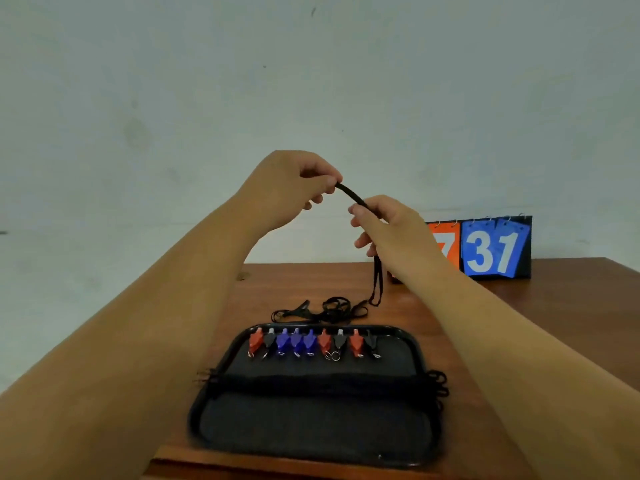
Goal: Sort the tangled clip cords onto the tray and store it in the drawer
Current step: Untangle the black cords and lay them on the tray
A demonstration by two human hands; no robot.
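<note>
Pinched tight between thumb and fingertips of the left hand [294, 183] and the right hand [384, 223]: a folded black cord [350, 194], thin, soft, held taut and high, probably to draw it free of the tangle [329, 311] below on the wooden table [519, 306]. Nearer, a shallow black tray [414, 344] with rounded corners, red, blue and black clips [311, 342] lined up along its far edge, cords stretched straight across. No drawer in sight.

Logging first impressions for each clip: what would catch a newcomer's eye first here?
Both hands, left hand and right hand, raised mid-frame, pinch a black cord whose tail drops to a tangle on the wooden table. Below, a black tray holds a row of red, blue and black clips. A flip scoreboard stands far right.
</note>
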